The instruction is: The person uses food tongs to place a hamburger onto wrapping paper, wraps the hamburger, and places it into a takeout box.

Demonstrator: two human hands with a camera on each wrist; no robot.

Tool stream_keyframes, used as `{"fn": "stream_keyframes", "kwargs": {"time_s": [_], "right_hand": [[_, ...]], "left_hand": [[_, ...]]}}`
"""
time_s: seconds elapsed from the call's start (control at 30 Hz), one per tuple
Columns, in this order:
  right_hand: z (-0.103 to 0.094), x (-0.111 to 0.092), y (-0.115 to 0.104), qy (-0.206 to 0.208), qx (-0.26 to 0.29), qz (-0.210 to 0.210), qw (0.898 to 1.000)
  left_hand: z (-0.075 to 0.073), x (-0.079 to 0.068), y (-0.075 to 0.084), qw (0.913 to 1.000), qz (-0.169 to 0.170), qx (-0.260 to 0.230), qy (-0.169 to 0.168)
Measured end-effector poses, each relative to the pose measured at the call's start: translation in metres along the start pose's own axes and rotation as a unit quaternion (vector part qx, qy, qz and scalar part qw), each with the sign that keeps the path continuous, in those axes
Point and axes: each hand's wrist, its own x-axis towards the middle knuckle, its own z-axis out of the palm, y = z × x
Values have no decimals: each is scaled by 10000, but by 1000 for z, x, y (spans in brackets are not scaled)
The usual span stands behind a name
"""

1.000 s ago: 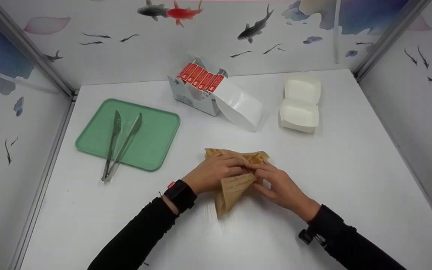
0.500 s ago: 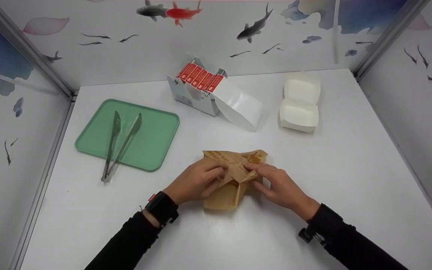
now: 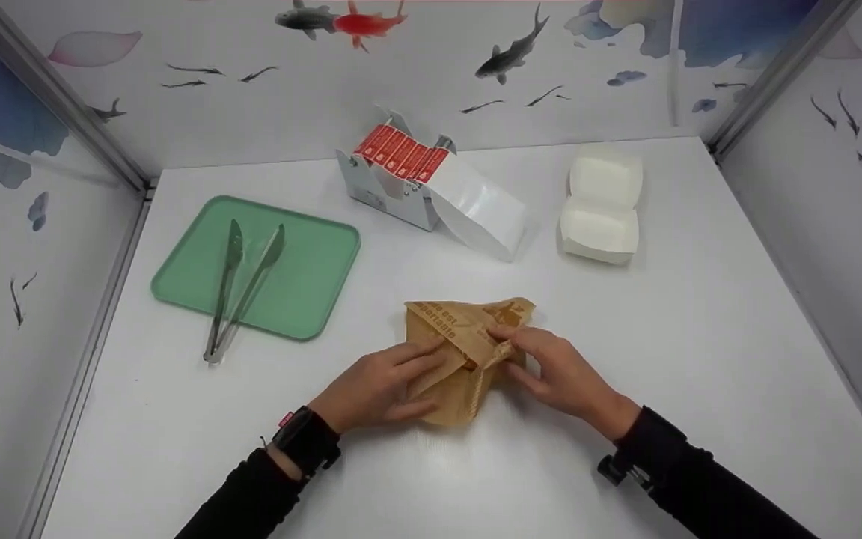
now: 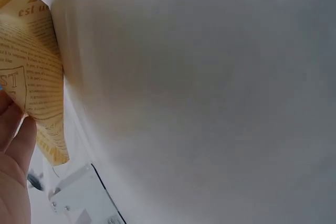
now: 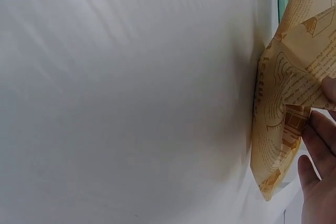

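Note:
A brown sheet of printed wrapping paper [image 3: 450, 326] lies folded inward on the table, its corners gathered toward the middle; whatever it may enclose is hidden. My left hand [image 3: 380, 385] is at its left side, fingers spread and fairly straight, the tips touching the left flap. From the right, my right hand [image 3: 567, 378] pinches a crumpled fold near the centre between thumb and fingers. The left wrist view catches the paper [image 4: 34, 61] at its left edge, with left-hand fingers on it. In the right wrist view the paper [image 5: 275, 124] stands up in folds beside the right-hand fingers [image 5: 319, 139].
A green tray [image 3: 311, 262] at left carries metal tongs [image 3: 230, 299], their hinged end overhanging its front edge. Behind the paper stands a metal dispenser [image 3: 390, 201] with red-printed labels and a white sheet [image 3: 476, 206]. An opened white clamshell box [image 3: 599, 217] sits back right.
My left hand lifts off the paper's centre, moves left and down, and its fingers spread at the left flap. The front corner gets folded in. My right hand stays nearly in place.

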Motion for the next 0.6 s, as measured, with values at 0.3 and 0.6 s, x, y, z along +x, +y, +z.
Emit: {"fn": "stream_keyframes", "kwargs": {"time_s": [0.3, 0.6], "right_hand": [[1, 0, 0, 56, -88, -155, 9998], [1, 2, 0, 11, -78, -250, 9997]], "left_hand": [[10, 20, 13, 9947, 232, 666, 754], [16, 36, 22, 9910, 79, 1054, 826]]}}
